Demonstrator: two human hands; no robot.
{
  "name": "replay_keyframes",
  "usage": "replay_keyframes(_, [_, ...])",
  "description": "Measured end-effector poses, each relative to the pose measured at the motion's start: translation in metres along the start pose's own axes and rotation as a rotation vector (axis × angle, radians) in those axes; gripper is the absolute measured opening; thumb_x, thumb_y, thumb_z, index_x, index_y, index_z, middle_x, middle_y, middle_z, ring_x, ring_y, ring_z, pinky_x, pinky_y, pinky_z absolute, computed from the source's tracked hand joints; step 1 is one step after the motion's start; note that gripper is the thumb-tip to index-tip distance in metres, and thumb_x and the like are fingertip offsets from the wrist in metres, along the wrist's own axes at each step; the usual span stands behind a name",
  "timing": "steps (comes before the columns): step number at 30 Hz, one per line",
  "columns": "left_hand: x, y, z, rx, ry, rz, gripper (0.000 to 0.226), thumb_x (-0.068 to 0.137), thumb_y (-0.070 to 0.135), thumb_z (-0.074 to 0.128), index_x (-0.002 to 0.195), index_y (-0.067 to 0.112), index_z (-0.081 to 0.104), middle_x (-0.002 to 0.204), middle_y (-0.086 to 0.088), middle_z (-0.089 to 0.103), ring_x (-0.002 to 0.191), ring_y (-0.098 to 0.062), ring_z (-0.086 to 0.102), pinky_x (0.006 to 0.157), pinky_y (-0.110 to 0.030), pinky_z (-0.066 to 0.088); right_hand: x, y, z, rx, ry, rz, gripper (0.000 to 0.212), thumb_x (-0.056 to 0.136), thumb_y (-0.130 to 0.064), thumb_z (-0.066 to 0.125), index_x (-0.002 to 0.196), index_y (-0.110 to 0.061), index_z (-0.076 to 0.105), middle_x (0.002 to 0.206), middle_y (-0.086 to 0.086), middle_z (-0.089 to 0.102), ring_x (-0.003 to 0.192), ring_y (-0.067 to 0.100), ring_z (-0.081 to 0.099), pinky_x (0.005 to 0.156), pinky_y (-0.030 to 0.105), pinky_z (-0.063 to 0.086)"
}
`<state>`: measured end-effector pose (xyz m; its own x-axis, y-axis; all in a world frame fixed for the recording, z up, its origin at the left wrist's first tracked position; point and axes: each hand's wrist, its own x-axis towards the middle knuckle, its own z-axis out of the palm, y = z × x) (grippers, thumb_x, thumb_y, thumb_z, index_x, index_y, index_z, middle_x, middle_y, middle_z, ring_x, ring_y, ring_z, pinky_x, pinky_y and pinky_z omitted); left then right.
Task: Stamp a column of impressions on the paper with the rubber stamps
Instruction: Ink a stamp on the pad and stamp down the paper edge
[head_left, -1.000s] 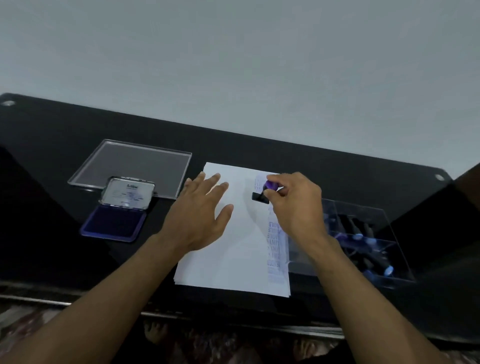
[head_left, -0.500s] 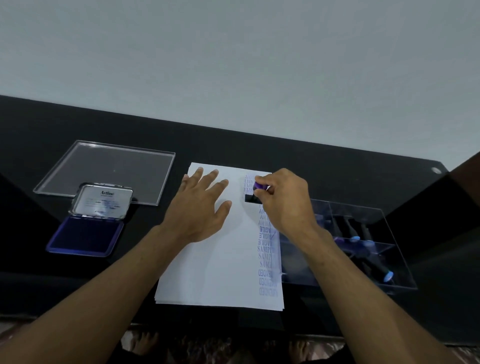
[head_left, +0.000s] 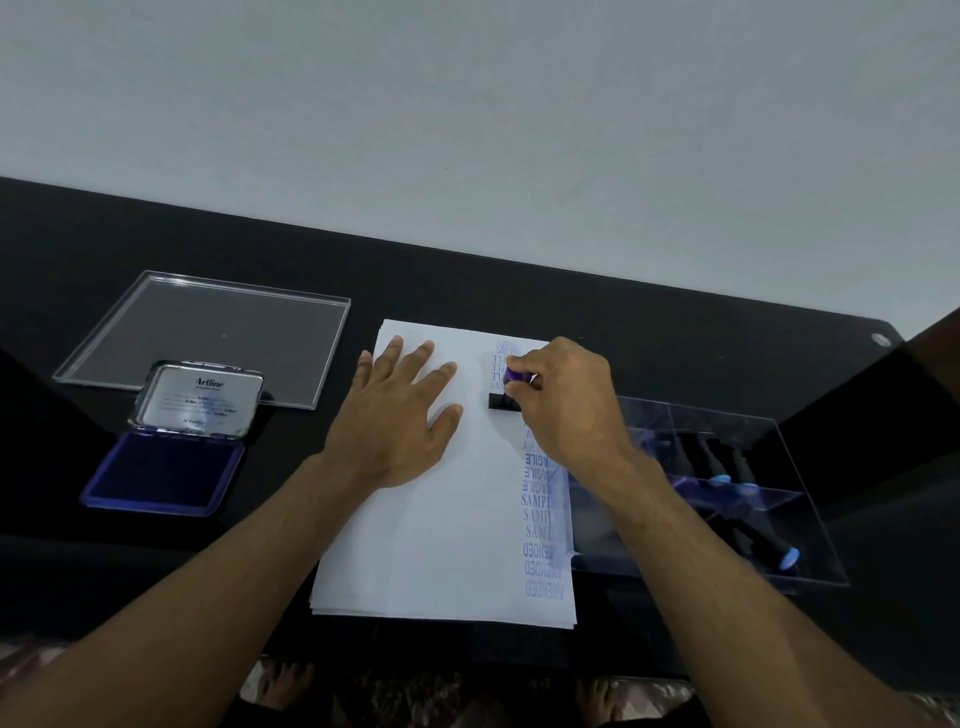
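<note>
A white sheet of paper (head_left: 441, 530) lies on the black table, with a column of blue stamped words (head_left: 540, 519) running down its right side. My right hand (head_left: 566, 405) pinches the purple handle of a rubber stamp (head_left: 506, 392), whose black base sits on the paper near the top of the column. My left hand (head_left: 395, 421) rests flat on the paper's upper left part, fingers spread.
An open blue ink pad (head_left: 166, 470) with its Artline lid up lies at the left, in front of a clear plastic lid (head_left: 208, 332). A clear tray (head_left: 727, 493) with several more stamps sits right of the paper. The black table (head_left: 649, 332) ends at a pale wall.
The view has shifted, so everything sits lower and the whole column shows. The stamp sits slightly further down the column than before; my left hand stays flat on the paper.
</note>
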<state>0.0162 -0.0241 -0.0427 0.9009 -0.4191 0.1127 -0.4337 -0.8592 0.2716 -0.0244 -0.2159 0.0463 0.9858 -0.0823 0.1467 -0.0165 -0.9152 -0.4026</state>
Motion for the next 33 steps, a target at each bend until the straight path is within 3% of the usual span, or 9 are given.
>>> replay_keyframes(17, [0.002, -0.002, 0.004, 0.003, 0.004, -0.006, 0.079, 0.09, 0.07, 0.009, 0.156, 0.033, 0.034, 0.168, 0.0, 0.019, 0.156, -0.028, 0.006, 0.125, -0.056, 0.005, 0.008, -0.002, 0.007, 0.002, -0.063, 0.108, 0.018, 0.091, -0.024, 0.071, 0.106, -0.013, 0.074, 0.102, 0.004, 0.071, 0.084, 0.017, 0.068, 0.088, 0.034, 0.058])
replay_keyframes(33, [0.001, -0.003, 0.004, 0.007, 0.006, -0.003, 0.078, 0.091, 0.068, 0.01, 0.156, 0.033, 0.034, 0.167, 0.0, 0.02, 0.156, -0.028, 0.006, 0.125, -0.055, 0.006, 0.011, 0.0, 0.01, -0.024, -0.075, 0.112, 0.017, 0.091, -0.025, 0.07, 0.104, -0.015, 0.074, 0.099, 0.002, 0.068, 0.081, 0.016, 0.065, 0.085, 0.028, 0.056])
